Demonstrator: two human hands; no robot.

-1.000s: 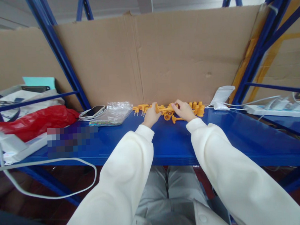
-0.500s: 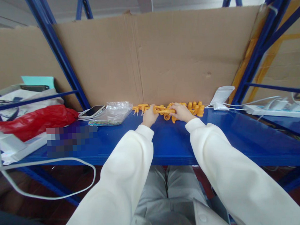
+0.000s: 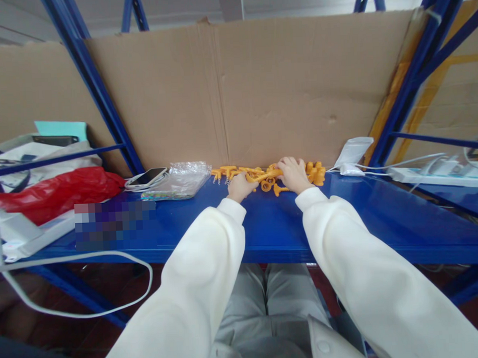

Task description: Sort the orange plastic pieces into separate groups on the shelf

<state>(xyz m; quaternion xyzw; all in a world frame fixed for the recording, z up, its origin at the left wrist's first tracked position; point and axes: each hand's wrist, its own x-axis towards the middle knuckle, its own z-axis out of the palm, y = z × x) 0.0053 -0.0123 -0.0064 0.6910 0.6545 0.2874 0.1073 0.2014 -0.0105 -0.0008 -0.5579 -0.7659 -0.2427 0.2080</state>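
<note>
1 long orange pc (image 3: 267, 174), L hand (image 3: 240, 188) pinching 1 end, R hand (image 3: 295, 173) curled round other; step prob 2-hand adjusting, next move seemingly needing steady grips.

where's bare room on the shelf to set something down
Bare: blue shelf between left sleeve and right sleeve, nearer than the yellow parts; also between the right sleeve and the right-hand power strip. Crowded: along the cardboard and around the red bag.
</note>
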